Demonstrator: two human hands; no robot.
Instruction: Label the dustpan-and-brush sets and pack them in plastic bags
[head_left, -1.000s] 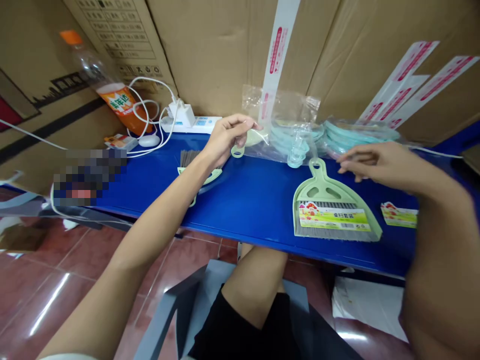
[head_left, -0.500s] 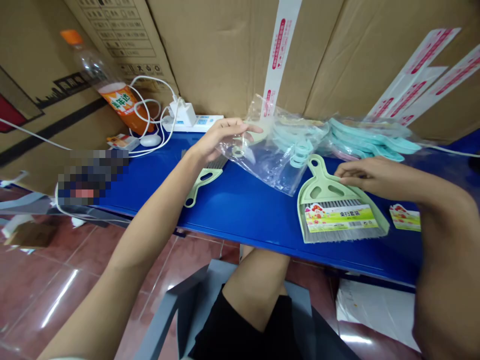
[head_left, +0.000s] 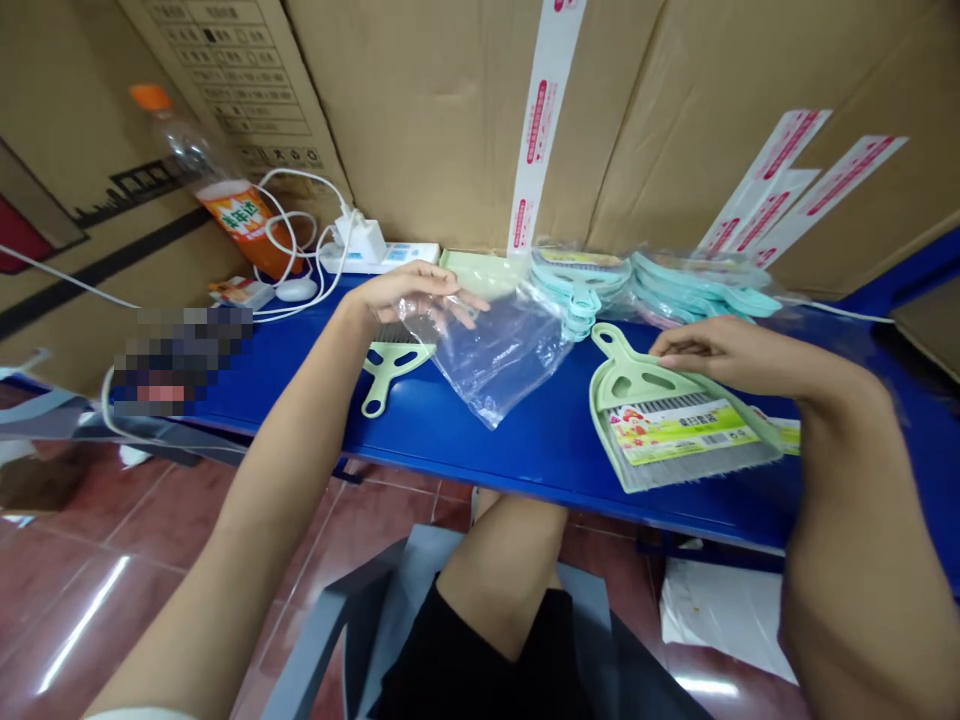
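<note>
My left hand [head_left: 409,295] holds a clear plastic bag [head_left: 499,355] near its edge, the fingers partly extended and seen through the film. The bag hangs down toward the front edge of the table. My right hand [head_left: 712,350] is closed on the upper right edge of a pale green dustpan [head_left: 600,400]. A matching brush with grey bristles [head_left: 720,462] rests in that dustpan, and a printed card label [head_left: 679,432] lies across the bristles. Another green brush [head_left: 386,370] lies under my left hand, and a second green dustpan [head_left: 480,268] lies behind the bag.
Bagged turquoise dustpan sets [head_left: 581,285] and a further stack [head_left: 697,285] lie along the cardboard at the back. A power strip [head_left: 409,257] with white cables and an orange soda bottle [head_left: 251,220] stand at the left. Another label [head_left: 789,435] lies at right on the blue table [head_left: 480,450].
The plastic bag has come forward and away from the turquoise sets, into plainer view with my left hand. My right hand still grips the dustpan, now slightly tilted. The camera view has shifted a little.
</note>
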